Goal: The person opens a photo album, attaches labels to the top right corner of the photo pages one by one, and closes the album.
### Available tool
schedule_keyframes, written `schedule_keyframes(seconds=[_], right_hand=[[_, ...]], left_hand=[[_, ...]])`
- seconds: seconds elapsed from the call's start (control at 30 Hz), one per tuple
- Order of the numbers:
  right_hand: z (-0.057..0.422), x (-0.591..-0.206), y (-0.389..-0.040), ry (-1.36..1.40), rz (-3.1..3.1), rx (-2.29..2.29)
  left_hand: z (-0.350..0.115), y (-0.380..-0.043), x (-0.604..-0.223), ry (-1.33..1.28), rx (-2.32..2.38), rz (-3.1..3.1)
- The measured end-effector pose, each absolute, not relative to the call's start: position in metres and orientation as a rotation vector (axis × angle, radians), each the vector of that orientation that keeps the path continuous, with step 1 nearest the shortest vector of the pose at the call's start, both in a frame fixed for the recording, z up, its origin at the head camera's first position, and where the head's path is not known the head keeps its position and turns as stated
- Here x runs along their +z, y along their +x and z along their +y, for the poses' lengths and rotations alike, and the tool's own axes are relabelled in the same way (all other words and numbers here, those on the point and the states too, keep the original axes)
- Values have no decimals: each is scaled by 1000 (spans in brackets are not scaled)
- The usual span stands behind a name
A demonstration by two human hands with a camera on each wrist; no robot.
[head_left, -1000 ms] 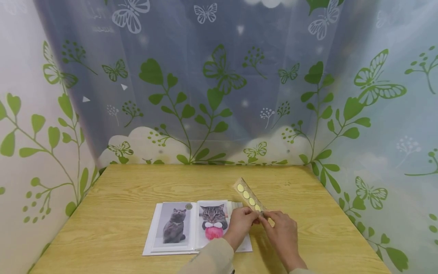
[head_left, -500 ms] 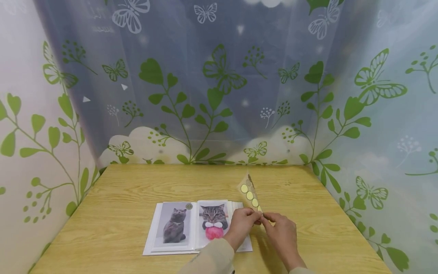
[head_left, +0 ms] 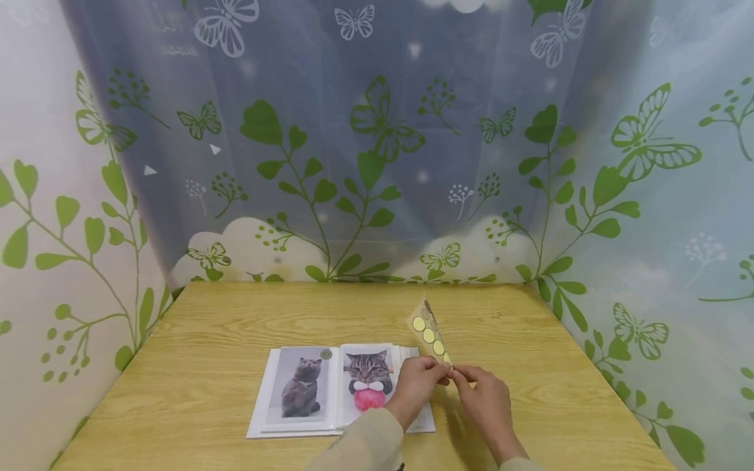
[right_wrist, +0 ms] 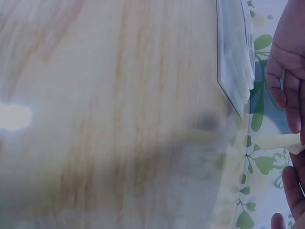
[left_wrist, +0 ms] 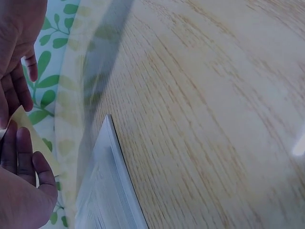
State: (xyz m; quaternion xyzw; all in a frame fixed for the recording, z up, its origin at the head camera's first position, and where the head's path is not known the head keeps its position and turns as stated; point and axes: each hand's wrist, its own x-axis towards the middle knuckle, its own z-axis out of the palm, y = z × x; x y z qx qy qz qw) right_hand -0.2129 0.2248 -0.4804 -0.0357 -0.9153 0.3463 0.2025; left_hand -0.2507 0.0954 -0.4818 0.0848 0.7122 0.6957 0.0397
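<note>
A narrow sticker sheet (head_left: pixel 432 337) with a row of round yellow stickers stands up over the table in the head view, bent lengthwise. My left hand (head_left: pixel 417 387) pinches its lower end between thumb and fingers, above the right edge of an open photo album (head_left: pixel 330 424). Close against it, my right hand (head_left: pixel 485 400) pinches the same lower end, its fingertips meeting the left ones. The fingertips hide that corner of the sheet. In the left wrist view, the pale back of the sheet (left_wrist: pixel 35 140) shows between both hands.
The album lies flat on the wood-grain table (head_left: pixel 194 366), showing a grey cat photo (head_left: pixel 300 392) with a small round sticker (head_left: pixel 325 354) at its corner, and a tabby cat photo (head_left: pixel 368 369). A leaf-and-butterfly patterned curtain (head_left: pixel 377 163) encloses the back and sides.
The sticker sheet has swung more upright and folded lengthwise, its far end shifting slightly right and up. Both hands stay almost in place, fingertips drawn a little closer together. The album has not moved.
</note>
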Motion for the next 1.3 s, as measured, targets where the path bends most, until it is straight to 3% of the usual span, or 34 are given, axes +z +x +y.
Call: schedule_keyframes(seconds=[1.3], right_hand=[[253,-474,-210,-393,-2441,1254]], left_hand=[[97,-251,-488,144,2105,2100]])
